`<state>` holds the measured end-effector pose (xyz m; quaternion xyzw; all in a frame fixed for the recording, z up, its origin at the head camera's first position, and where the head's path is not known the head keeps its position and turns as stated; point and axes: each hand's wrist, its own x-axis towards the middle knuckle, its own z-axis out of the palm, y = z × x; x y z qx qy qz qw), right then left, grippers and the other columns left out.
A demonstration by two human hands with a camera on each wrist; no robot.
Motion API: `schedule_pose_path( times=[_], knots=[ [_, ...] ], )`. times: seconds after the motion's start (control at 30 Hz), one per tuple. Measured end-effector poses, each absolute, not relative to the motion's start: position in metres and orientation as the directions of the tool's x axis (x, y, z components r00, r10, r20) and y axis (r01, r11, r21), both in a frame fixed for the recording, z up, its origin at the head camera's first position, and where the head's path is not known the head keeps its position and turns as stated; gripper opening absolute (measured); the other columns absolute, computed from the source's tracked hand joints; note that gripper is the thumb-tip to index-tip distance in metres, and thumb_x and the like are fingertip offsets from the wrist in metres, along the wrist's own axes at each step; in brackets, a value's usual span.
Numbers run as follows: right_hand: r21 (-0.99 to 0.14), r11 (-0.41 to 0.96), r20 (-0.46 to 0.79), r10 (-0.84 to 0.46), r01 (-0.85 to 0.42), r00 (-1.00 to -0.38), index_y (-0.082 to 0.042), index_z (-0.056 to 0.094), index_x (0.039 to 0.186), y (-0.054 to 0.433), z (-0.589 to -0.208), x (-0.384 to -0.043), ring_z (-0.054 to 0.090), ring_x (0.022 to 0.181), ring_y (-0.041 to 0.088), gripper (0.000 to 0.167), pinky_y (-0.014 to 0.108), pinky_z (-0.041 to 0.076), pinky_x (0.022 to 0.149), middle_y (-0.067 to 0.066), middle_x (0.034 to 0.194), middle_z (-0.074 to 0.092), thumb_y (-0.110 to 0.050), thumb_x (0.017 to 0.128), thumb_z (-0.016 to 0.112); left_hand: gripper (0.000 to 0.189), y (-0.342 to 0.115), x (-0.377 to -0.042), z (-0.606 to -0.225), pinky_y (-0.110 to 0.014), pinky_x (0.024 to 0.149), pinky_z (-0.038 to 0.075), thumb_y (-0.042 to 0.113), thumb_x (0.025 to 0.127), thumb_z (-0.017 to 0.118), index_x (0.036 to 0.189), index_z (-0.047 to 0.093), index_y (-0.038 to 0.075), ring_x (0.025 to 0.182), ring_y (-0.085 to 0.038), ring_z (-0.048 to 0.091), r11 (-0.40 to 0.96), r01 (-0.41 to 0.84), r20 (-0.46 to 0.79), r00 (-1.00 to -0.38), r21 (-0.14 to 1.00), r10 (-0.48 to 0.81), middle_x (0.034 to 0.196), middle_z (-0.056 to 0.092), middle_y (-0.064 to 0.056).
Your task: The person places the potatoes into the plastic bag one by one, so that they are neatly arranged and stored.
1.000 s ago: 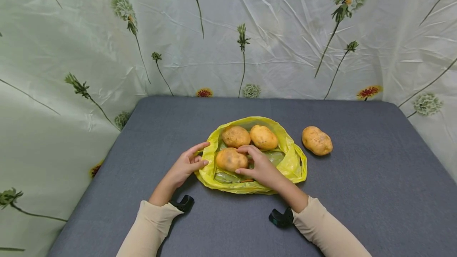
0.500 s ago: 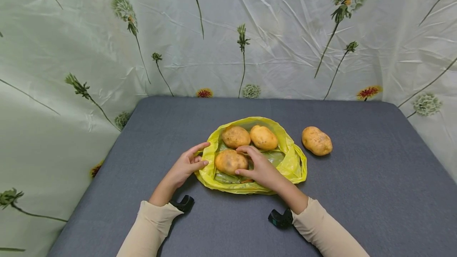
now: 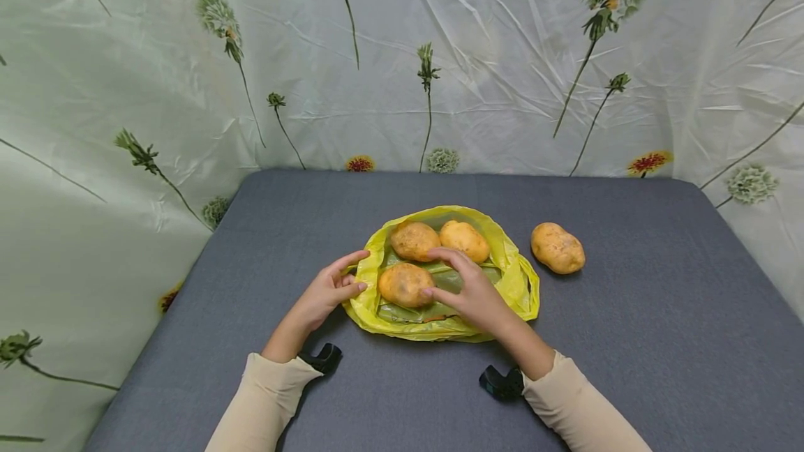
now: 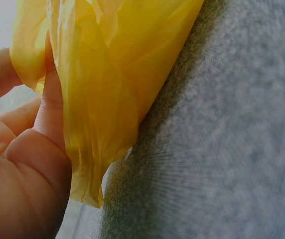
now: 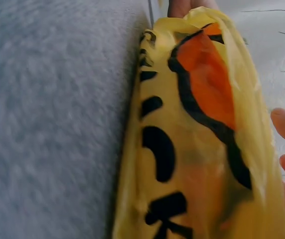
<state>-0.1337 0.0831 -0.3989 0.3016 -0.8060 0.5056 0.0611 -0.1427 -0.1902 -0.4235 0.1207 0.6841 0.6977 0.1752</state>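
A yellow plastic bag (image 3: 433,330) lies on the table with its mouth spread wide. My left hand (image 3: 323,296) holds the bag's left edge; in the left wrist view, thumb and finger lie against the yellow plastic (image 4: 102,99). Inside, a potato (image 3: 402,285) rests at the front left, with two more behind it: a brownish potato (image 3: 411,240) and a paler potato (image 3: 463,241). My right hand (image 3: 474,297) hovers over the bag's mouth, thumb and fingers parted, thumb tip right at the front potato's right end. Nothing is gripped in it.
Another potato (image 3: 557,248) lies on the grey cloth-covered table (image 3: 659,312), right of the bag. A pale plastic sheet (image 3: 502,89) printed with flowers stands behind the table and along its left side.
My right hand has let go of the front potato, its fingers spreading and drawing back slightly to the right. The potato sits marginally further left. My left hand stays on the bag's edge.
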Motion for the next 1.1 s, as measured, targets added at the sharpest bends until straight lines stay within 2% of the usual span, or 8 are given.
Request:
schedule_pose_path(
  times=[0.13,0.27,0.53,0.9,0.97,1.1],
  knots=[
    [-0.737,0.298,0.483,-0.396,-0.607,-0.781,0.009,0.049,0.115,0.084,-0.376,-0.125,0.047,0.107,0.031,0.050,0.042,0.036,0.090,0.021,0.114,0.051,0.004,0.070,0.073,0.059,-0.190,-0.143,-0.424,-0.019,0.054,0.042,-0.004,0.085,0.056,0.137,0.028,-0.002,0.059,-0.008,0.049,-0.001,-0.078,-0.071,-0.910,0.997,0.408,0.070,0.050,-0.006],
    [-0.709,0.308,0.525,-0.370,-0.635,-0.766,0.009,0.050,0.114,0.088,-0.365,-0.122,0.048,0.107,0.032,0.051,0.042,0.037,0.089,0.023,0.113,0.052,0.007,0.069,0.072,0.059,-0.191,-0.143,-0.424,-0.019,0.054,0.043,-0.004,0.085,0.056,0.137,0.029,-0.002,0.059,-0.008,0.049,0.004,-0.080,-0.074,-0.911,0.997,0.407,0.070,0.050,-0.007],
    [-0.727,0.358,0.501,-0.308,-0.586,-0.809,0.010,0.047,0.118,0.106,-0.360,-0.122,0.043,0.114,0.035,0.053,0.043,0.034,0.093,0.023,0.118,0.048,0.007,0.071,0.071,0.059,-0.190,-0.143,-0.424,-0.020,0.055,0.043,-0.002,0.085,0.058,0.137,0.029,0.000,0.060,-0.008,0.050,0.007,-0.090,-0.085,-0.911,0.996,0.403,0.071,0.051,-0.007],
    [-0.712,0.484,0.490,-0.176,-0.508,-0.854,0.012,0.046,0.118,0.141,-0.358,-0.125,0.043,0.112,0.038,0.053,0.046,0.033,0.092,0.026,0.118,0.047,0.009,0.071,0.070,0.060,-0.190,-0.143,-0.422,-0.020,0.054,0.042,-0.002,0.085,0.058,0.138,0.029,0.000,0.059,-0.008,0.049,0.009,-0.092,-0.088,-0.912,0.996,0.400,0.070,0.050,-0.007],
    [-0.715,0.498,0.481,-0.158,-0.491,-0.862,0.012,0.045,0.119,0.147,-0.358,-0.124,0.042,0.112,0.038,0.053,0.044,0.032,0.093,0.025,0.119,0.046,0.009,0.072,0.069,0.060,-0.190,-0.143,-0.423,-0.019,0.053,0.042,-0.002,0.085,0.058,0.137,0.029,0.000,0.059,-0.008,0.048,0.013,-0.091,-0.089,-0.913,0.996,0.398,0.070,0.050,-0.007],
    [-0.717,0.506,0.489,-0.126,-0.480,-0.863,0.010,0.045,0.121,0.164,-0.366,-0.128,0.042,0.112,0.036,0.055,0.031,0.032,0.096,0.023,0.119,0.046,0.009,0.072,0.069,0.060,-0.191,-0.143,-0.424,-0.020,0.054,0.042,-0.001,0.085,0.058,0.137,0.030,0.000,0.059,-0.008,0.048,0.015,-0.090,-0.089,-0.914,0.996,0.396,0.070,0.050,-0.006]
  ],
)
